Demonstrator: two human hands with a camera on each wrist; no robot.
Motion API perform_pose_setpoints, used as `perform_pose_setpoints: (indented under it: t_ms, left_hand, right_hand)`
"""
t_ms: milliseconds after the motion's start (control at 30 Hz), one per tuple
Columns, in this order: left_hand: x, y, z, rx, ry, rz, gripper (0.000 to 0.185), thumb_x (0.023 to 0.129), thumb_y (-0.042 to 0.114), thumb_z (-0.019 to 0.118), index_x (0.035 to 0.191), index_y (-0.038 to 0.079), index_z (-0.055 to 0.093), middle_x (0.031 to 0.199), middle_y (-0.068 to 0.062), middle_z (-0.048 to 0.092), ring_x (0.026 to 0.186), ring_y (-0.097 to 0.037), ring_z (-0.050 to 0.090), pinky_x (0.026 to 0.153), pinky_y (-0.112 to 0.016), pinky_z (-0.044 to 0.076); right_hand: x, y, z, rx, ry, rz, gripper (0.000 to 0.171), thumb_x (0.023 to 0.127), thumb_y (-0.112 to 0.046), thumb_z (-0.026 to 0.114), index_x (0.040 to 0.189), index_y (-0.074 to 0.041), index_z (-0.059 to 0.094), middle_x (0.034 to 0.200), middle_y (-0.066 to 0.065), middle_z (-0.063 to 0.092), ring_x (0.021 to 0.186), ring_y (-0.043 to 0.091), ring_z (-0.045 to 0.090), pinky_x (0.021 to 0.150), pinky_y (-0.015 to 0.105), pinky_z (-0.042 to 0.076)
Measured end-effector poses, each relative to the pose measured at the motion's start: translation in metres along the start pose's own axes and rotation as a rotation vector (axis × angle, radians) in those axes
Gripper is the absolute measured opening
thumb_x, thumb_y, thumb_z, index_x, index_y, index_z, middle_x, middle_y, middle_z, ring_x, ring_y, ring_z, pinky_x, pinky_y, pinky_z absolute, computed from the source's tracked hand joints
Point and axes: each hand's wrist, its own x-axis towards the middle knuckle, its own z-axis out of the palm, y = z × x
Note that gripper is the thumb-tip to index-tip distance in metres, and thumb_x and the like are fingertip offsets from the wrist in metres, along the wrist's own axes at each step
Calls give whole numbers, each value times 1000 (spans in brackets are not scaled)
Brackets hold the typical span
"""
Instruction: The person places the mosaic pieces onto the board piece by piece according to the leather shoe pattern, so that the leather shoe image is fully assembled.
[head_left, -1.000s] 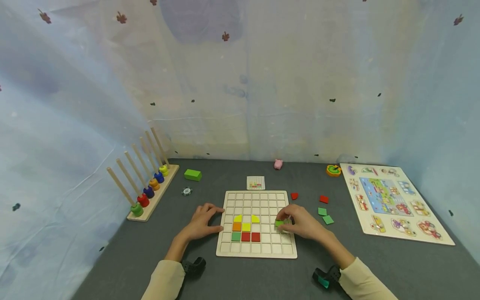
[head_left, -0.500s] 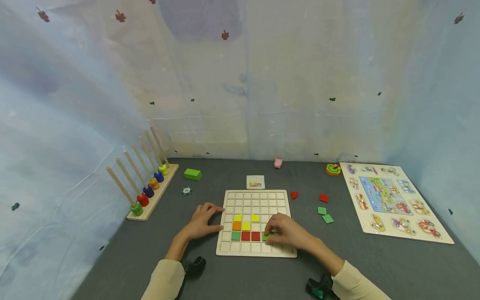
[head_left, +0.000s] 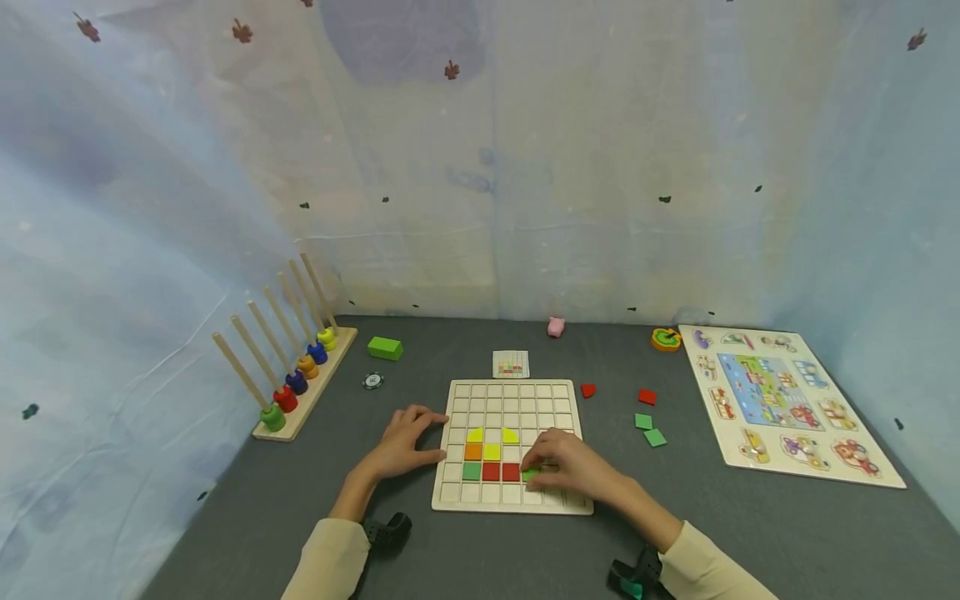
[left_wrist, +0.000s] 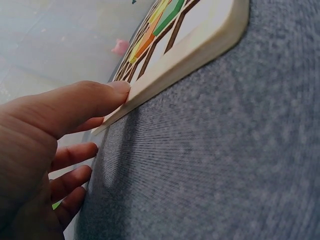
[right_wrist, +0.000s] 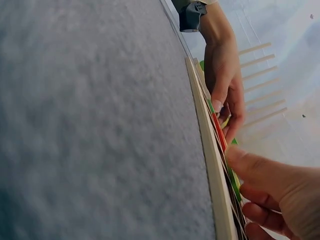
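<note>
right hand lowered green tile beside reds

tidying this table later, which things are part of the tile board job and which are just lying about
In use:
- grid board
- green tile under the right hand
- left hand steadying the board edge
- pattern card
- spare tiles

Lying about:
- peg rack with rings
- green block
- pink pig
- picture puzzle
</note>
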Motion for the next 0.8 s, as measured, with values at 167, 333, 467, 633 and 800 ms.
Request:
perform_pose_setpoints:
  t_ms: [167,333,467,633,800]
  left_hand:
    - [1,0,0,2,-9,0,53,79,37,73,127,20,56,123,-6,45,107,-26,36,89,-48,31]
    - [1,-1,0,4,-2,9,53,80,37,72,127,20,56,123,-6,45,106,-25,36,88,-48,31]
    - [1,0,-1,-6,-7,8,52,79,37,73,126,20,56,123,-6,45,106,-25,36,89,-48,31]
    - [0,0,-2,-5,-10,12,52,80,36,72,126,19,57,122,-7,45,106,-26,36,88,-49,31]
    - [-1,0,-2,-5,-7,20,52,80,36,73,126,17,57,122,-6,45,105,-25,36,88,-48,31]
  right_hand:
    - [-5,4,-8,-39,27,33,24,78,-24,76,99,-14,69,90,-5,64,81,10,54,73,24,43]
    - [-16,12,-24,-76,105,83,22,80,-18,74,100,-11,68,93,-1,63,85,12,56,73,29,45]
    - [-27,17,-38,-138,137,171,21,80,-18,74,100,-11,68,98,-2,62,92,14,55,77,34,46]
    - [-42,28,-56,-205,170,270,22,79,-16,74,100,-11,68,102,0,62,97,18,55,81,40,45]
    - [-58,42,-72,-251,225,298,21,77,-11,76,97,-11,70,101,3,62,96,23,55,81,45,42]
